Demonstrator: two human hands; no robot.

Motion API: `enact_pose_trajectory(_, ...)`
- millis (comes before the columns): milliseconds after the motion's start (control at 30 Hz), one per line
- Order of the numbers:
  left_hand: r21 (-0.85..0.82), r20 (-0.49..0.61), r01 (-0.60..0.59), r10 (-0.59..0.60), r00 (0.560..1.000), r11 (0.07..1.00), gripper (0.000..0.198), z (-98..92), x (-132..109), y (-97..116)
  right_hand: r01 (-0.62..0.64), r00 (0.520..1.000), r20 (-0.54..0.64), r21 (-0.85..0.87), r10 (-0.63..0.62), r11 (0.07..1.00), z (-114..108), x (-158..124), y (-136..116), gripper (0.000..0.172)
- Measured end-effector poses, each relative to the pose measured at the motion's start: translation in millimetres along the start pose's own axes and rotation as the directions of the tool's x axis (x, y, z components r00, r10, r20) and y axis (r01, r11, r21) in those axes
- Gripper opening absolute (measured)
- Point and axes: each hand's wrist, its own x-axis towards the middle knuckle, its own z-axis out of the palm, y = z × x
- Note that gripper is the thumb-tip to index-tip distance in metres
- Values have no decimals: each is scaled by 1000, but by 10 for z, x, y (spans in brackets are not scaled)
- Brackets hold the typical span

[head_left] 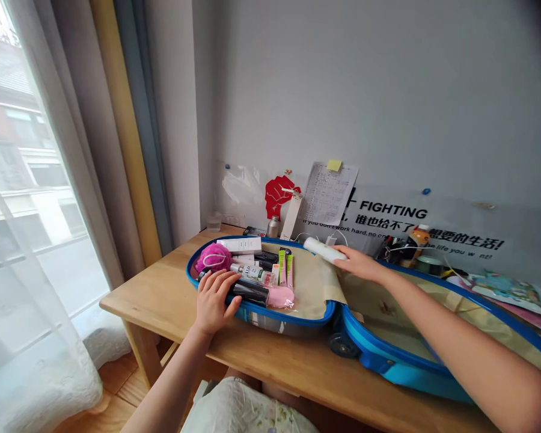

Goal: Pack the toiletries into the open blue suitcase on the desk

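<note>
A small blue suitcase [297, 317] lies open on a wooden desk [162, 294]. Its left half holds a pink bath pouf [213, 257], a white box [240, 245], a black bottle [251, 293], green and pink tubes [285, 268] and other toiletries. My left hand [214, 299] rests on the suitcase's near left rim, fingers curled over it and touching the black bottle. My right hand [358, 262] reaches over the middle of the case and grips a white tube-shaped bottle [323, 249] above the beige lining.
The suitcase lid [388, 355] lies flat to the right. At the back of the desk stand a metal bottle [273, 227], a glass [213, 222], cables and clutter [410, 246]. Papers and a red fist cutout [277, 193] hang on the wall. A curtained window [36, 210] is at left.
</note>
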Motion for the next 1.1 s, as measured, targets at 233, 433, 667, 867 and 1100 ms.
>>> enact_pose_trajectory(233, -7, 0, 8, -8, 1000, 1000, 43, 15, -13, -7, 205, 963, 170, 39, -208, 978, 858, 425, -1123, 48)
enact_pose_trajectory(433, -6, -10, -12, 12, 1000, 1000, 41, 11, -16, -9, 195, 950, 238, 52, -202, 979, 1289, 610, -1393, 51)
enact_pose_trajectory(667, -6, -25, -16, 15, 1000, 1000, 41, 16, -7, 7, 157, 943, 286, 79, -173, 984, 1366, 677, -1384, 51)
enact_pose_trajectory(867, -4, -5, 4, -4, 1000, 1000, 42, 20, -15, -2, 119, 962, 230, 127, -146, 985, 1437, 765, -1328, 41)
enact_pose_trajectory(1100, -8, -18, -1, 1, 1000, 1000, 41, 12, -5, 0, 36, 989, 137, 123, -53, 992, 1452, 820, -1201, 31)
